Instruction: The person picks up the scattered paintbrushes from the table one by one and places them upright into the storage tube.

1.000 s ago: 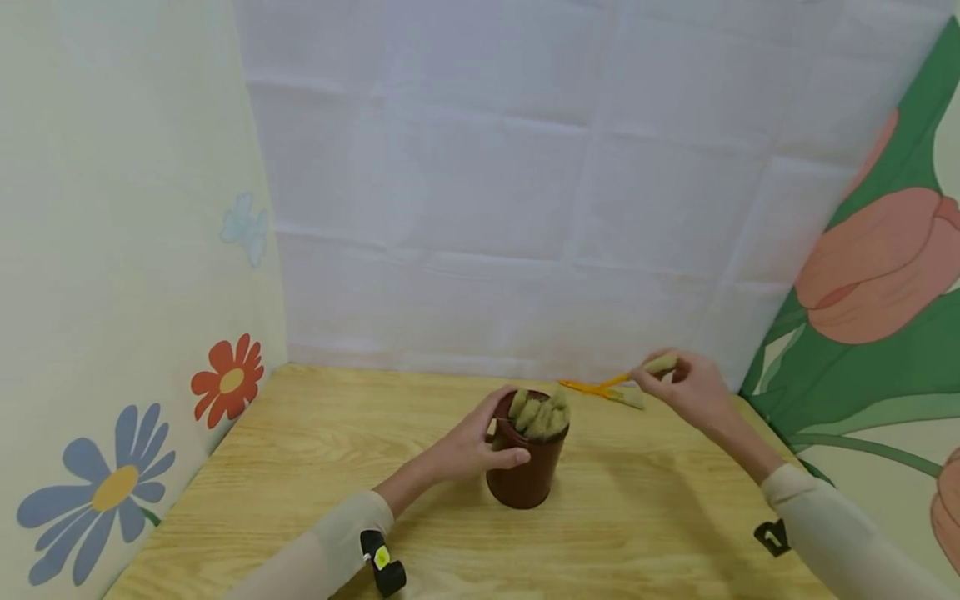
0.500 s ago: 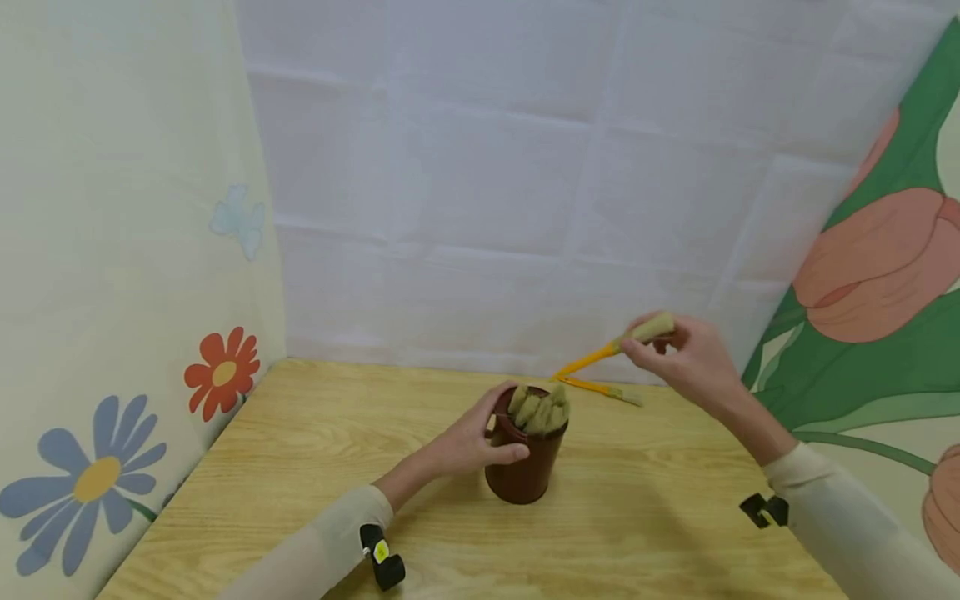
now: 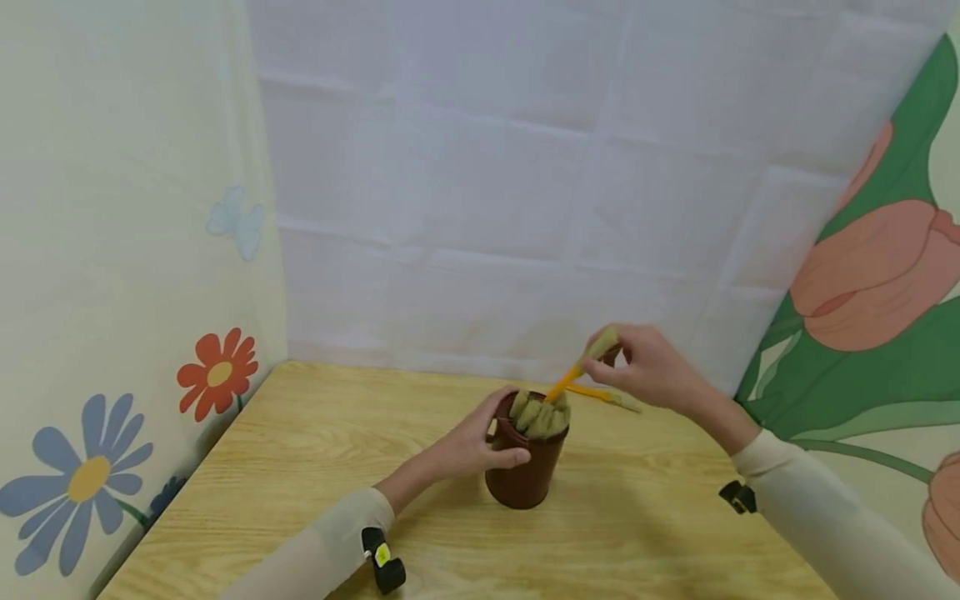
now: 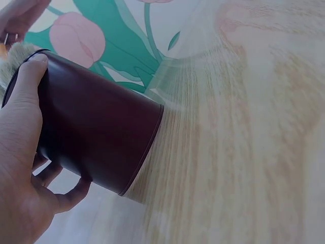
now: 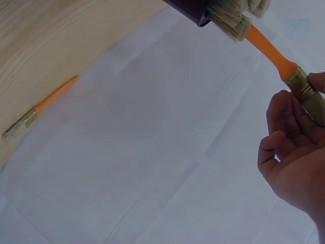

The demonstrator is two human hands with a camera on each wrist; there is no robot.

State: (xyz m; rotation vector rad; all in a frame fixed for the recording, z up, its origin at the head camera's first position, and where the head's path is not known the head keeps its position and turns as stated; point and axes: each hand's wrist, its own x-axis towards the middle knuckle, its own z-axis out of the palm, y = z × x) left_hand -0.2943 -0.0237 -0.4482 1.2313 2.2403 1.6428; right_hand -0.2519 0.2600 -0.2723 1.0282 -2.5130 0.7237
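A dark brown cup stands on the table, filled with several paintbrushes whose pale bristles point up. Around its near left side curls my left hand, thumb in front; the left wrist view shows the cup's smooth wall within the fingers. Above and right of the cup, my right hand pinches a paintbrush near its metal band, bristles up. Its orange handle slants down, the end among the bristles at the cup's mouth. Another orange-handled paintbrush lies on the table behind.
The wooden table meets a white cloth backdrop along its far edge. Flower-printed panels rise at the left and right sides. The loose paintbrush lies close to the backdrop.
My right hand has lifted the paintbrush from beside the other one and carried it left, bringing the handle's end to the cup. My left hand stays on the cup.
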